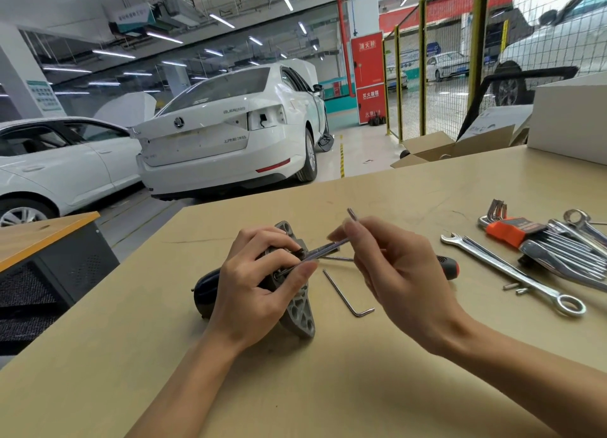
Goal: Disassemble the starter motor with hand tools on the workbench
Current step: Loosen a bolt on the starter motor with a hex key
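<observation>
Matt grey cast-metal starter motor (297,309), seemingly; glossy wrenches (512,270).

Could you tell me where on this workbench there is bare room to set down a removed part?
The near edge of the workbench below the starter motor is bare, as is the far stretch toward the white box. The right side is crowded with wrenches and the hex key set.
</observation>
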